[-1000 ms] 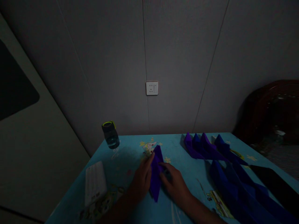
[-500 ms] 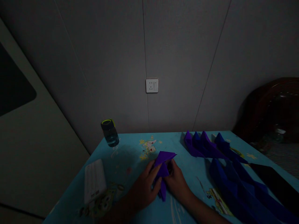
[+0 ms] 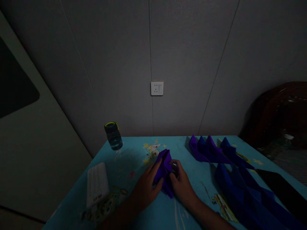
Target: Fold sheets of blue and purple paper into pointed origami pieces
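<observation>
At one tabletop (image 3: 131,156), one bottle (image 3: 114,136) and one purple paper (image 3: 165,168) in the grip of left hand (image 3: 148,186) and right hand (image 3: 183,186).

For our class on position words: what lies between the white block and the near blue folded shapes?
The left hand, the purple folded paper and the right hand, in the head view.

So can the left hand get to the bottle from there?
Probably yes, if the left hand lets go of the purple paper: nothing seems to stand between that hand and the bottle.
</observation>
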A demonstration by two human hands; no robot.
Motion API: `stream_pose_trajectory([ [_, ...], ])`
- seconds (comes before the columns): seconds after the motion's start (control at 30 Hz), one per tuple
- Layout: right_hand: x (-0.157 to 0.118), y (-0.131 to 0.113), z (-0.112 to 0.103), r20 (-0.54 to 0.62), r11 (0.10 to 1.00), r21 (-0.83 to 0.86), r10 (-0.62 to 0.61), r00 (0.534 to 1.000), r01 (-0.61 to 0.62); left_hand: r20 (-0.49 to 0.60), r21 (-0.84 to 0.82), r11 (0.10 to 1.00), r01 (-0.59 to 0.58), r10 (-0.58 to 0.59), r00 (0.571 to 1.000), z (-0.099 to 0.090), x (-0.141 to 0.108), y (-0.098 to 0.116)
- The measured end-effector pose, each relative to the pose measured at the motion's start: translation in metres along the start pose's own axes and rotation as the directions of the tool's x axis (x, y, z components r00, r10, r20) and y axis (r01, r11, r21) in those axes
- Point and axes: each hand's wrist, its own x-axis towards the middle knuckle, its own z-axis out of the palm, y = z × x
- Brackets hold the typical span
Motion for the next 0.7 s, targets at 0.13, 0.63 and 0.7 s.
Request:
stream_pose_trajectory([
  [0.13,0.0008,-0.0013,-0.0008,0.000,0.998,0.053,0.023,1.000,-0.023,-0.029,-0.038,0.998,0.049,-0.050,0.998,0.0016,0.0006,-0.0003],
  [0.63,0.0019,-0.0018,-0.0038,0.019,0.986,-0.162,-0.044,0.999,0.047,-0.145,0.114,0.985,0.131,-0.114,0.983,0.0029,0.0016,0.0008],
  [0.7,0.0033,0.0005,-0.0018,0.002,0.984,-0.178,-0.019,1.000,0.019,-0.131,0.173,0.982,0.076,-0.054,0.990,0.0004,0.0012,0.0055],
])
